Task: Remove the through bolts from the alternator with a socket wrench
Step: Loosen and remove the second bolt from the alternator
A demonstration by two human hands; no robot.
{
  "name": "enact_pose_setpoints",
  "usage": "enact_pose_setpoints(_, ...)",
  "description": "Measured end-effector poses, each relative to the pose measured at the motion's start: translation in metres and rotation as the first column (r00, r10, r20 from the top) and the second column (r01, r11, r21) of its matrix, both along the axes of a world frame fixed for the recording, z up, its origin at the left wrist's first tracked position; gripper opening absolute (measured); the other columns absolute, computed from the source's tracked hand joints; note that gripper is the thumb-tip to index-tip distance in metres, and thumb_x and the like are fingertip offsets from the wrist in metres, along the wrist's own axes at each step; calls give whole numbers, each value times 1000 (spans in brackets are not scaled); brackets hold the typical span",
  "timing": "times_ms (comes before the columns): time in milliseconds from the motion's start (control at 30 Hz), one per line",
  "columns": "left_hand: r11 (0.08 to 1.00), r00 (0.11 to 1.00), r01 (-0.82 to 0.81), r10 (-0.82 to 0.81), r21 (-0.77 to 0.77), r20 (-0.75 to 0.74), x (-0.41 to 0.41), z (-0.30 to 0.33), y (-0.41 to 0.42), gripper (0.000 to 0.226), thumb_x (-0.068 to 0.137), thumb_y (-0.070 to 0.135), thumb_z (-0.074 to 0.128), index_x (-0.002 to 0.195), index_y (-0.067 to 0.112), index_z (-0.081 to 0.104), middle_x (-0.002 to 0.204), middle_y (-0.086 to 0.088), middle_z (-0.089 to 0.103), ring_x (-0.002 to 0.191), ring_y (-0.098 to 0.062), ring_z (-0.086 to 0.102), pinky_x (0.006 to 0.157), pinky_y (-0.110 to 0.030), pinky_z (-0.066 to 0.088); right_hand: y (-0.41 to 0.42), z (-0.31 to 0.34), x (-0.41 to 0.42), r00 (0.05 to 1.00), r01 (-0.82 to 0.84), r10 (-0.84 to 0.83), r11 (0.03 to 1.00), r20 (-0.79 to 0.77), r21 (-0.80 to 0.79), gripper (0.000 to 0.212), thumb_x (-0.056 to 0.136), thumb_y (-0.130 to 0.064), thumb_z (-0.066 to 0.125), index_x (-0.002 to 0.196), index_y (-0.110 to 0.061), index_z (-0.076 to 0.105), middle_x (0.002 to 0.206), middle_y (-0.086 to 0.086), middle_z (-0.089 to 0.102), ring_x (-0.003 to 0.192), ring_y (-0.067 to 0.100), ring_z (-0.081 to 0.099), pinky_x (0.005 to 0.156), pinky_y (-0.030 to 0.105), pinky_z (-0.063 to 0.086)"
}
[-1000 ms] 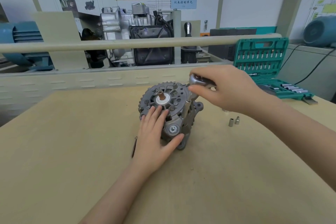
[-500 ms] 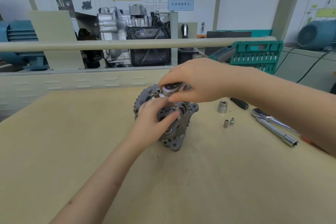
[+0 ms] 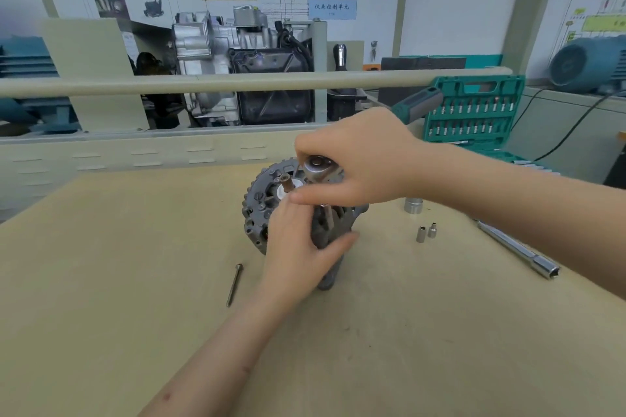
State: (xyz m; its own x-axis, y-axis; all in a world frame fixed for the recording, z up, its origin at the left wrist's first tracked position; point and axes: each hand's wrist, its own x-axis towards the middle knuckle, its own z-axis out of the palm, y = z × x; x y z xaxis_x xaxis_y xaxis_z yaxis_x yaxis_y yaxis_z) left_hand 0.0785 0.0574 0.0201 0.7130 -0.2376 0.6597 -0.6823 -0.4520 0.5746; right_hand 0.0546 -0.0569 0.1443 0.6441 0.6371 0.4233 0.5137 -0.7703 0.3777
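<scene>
A loose through bolt [image 3: 234, 284] is lying on the table [image 3: 101, 281], just left of the person's left forearm. That forearm is reaching up from the lower left, and the left hand [image 3: 298, 244] is wrapping the near side of the alternator [image 3: 267, 193], its thumb curling round the right flank of the housing while the fingers are pressing against the front face; it is gripping the body to steady it. The alternator is standing on edge at the middle of the table, its finned face turned toward the left and its short shaft poking out beside a white ring.

Above it, the right hand [image 3: 359, 162] is coming in from the right with the wrist level and the fingers curled over the socket wrench [image 3: 320, 168], clutching it at the round ratchet head. The green-and-black handle is sticking out behind the hand toward the far right.

Further right, a large socket [image 3: 413, 205] is standing upright on the table, two small sockets [image 3: 426, 232] are standing just beside each other nearer the camera, and an extension bar [image 3: 518, 249] is lying slantwise. A green tool case [image 3: 474, 112] is standing open at the table's far right edge.
</scene>
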Motion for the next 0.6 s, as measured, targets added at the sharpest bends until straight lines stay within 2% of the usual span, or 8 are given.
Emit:
enact_pose_setpoints(33, 998, 999, -48, 48, 37, 23, 1, -3, -1, 51, 67, 42, 68, 107, 16, 52, 101, 4, 53, 99, -11, 44, 86, -32, 36, 2, -4, 1, 999, 16, -17, 1000, 47, 17, 41, 80, -64, 40, 70, -25, 36, 58, -5, 45, 56, 15, 42, 47, 27, 23)
enact_pose_setpoints(67, 994, 995, -90, 86, 61, 58, 1, -5, -1, 50, 65, 43, 67, 104, 16, 52, 99, 7, 50, 100, -10, 42, 91, -33, 33, 4, -7, 2, 996, 26, -29, 999, 81, 38, 42, 80, -62, 44, 67, -24, 32, 56, -4, 43, 55, 16, 41, 46, 26, 21)
enact_pose_setpoints(100, 990, 989, -112, 104, 84, 102, 2, -5, -1, 40, 65, 40, 66, 94, 17, 50, 91, 10, 47, 97, -12, 42, 94, -37, 33, 5, -9, 5, 994, 21, -27, 998, 104, 58, 40, 81, -56, 48, 66, -23, 32, 54, -4, 42, 55, 17, 41, 46, 25, 19)
enact_pose_setpoints(167, 986, 982, -123, 104, 111, 160, 3, -2, -1, 26, 64, 25, 62, 76, 21, 39, 75, 18, 37, 85, -17, 42, 84, -43, 39, 4, -9, 8, 992, -23, 11, 996, 129, 92, 27, 77, -41, 54, 64, -22, 41, 51, -4, 40, 52, 19, 39, 46, 22, 15)
enact_pose_setpoints(233, 993, 979, -78, 60, 88, 197, 5, -1, -1, 29, 60, 13, 58, 67, 19, 30, 66, 20, 29, 72, -12, 28, 70, -35, 34, 2, -9, 11, 989, -76, 60, 989, 132, 125, 14, 68, -30, 51, 59, -21, 45, 47, -4, 37, 47, 19, 35, 47, 21, 14)
enact_pose_setpoints(300, 994, 972, -70, 49, 86, 228, 6, -3, -1, 30, 59, 9, 57, 63, 17, 28, 64, 20, 27, 70, -8, 22, 68, -30, 29, 1, -9, 13, 986, -131, 114, 980, 119, 147, 12, 62, -26, 50, 55, -22, 41, 45, -4, 34, 45, 20, 30, 47, 21, 13)
enact_pose_setpoints(433, 995, 978, -43, 23, 93, 206, 7, -4, 0, 27, 60, 10, 56, 63, 17, 30, 65, 19, 29, 70, -7, 26, 70, -30, 30, 3, -8, 19, 964, -259, 246, 952, 98, 162, 18, 54, -20, 52, 53, -23, 35, 43, -4, 26, 45, 22, 23, 46, 22, 16)
enact_pose_setpoints(600, 993, 981, -50, 29, 105, 190, 9, -6, 1, 23, 63, 16, 55, 62, 13, 33, 66, 18, 31, 71, -9, 29, 69, -27, 30, 1, -6, 25, 944, -329, 329, 932, 28, 154, 16, 55, -16, 54, 51, -20, 39, 43, -2, 27, 45, 23, 22, 41, 30, 27)
